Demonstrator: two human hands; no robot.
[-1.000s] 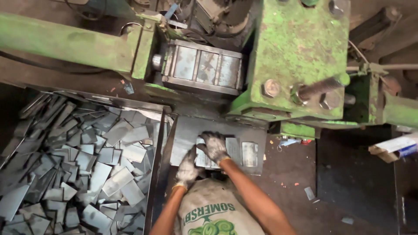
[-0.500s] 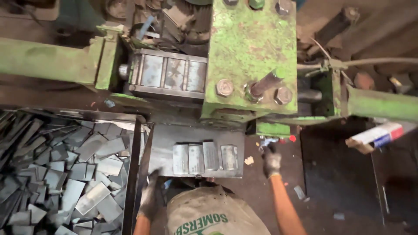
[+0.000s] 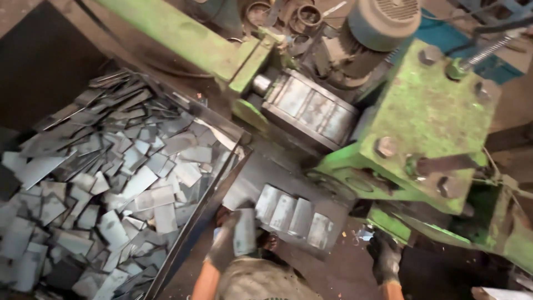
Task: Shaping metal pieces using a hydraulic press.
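My left hand (image 3: pixel 223 245), in a grey glove, grips a flat rectangular metal plate (image 3: pixel 245 232) at the near left corner of a dark steel tray (image 3: pixel 256 176). Several similar plates (image 3: pixel 293 215) lie side by side in a row on that tray, just right of the held one. My right hand (image 3: pixel 383 256), in a dark glove, is off to the right of the tray, close to the lower green frame of the machine (image 3: pixel 427 116). Its fingers are curled and I see nothing in them.
A large bin (image 3: pixel 189 233) on the left is heaped with cut metal pieces (image 3: pixel 111 183). The green press with its steel block (image 3: pixel 311 108) and grey motor (image 3: pixel 383 22) stands behind the tray. Dark, littered floor lies at the lower right.
My left hand has come up at the tray's near left corner with a plate in it. My right hand stays right of the tray. The view has tilted and shifted right.
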